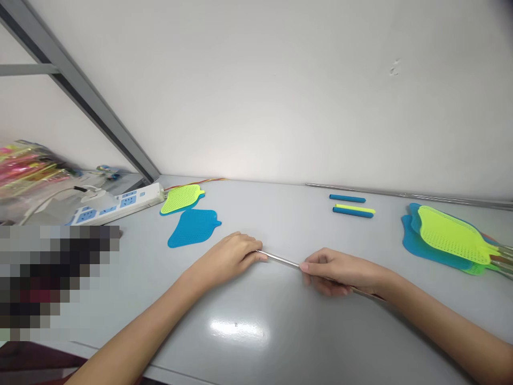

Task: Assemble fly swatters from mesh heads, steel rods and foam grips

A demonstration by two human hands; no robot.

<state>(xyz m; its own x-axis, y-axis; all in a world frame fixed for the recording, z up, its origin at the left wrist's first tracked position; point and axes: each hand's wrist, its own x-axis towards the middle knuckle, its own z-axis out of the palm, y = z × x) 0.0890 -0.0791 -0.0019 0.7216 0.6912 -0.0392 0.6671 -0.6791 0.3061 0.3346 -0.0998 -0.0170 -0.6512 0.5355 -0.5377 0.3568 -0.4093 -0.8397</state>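
Between my two hands runs a thin metal rod (282, 260), held just above the grey table. Fingers and thumb of my left hand (236, 254) pinch its left end. My right hand (334, 270) is closed around it farther right, and the rod reappears beneath that wrist. Nearest my left hand lies a blue perforated fly swatter head (194, 227). Behind that, a yellow-green swatter head (182, 198) rests on another blue one. Beyond my right hand are blue handle tubes (352, 213) and a yellow one (356, 207), with one more blue tube (347, 198) behind.
At the right, yellow-green and blue swatters (452, 235) with metal rods are stacked. Long metal rods (401, 195) lie along the wall. A power strip (128, 203) and plastic-wrapped goods (32, 166) occupy the left side, below a grey metal frame (88, 96). A blurred-out patch covers the lower left.
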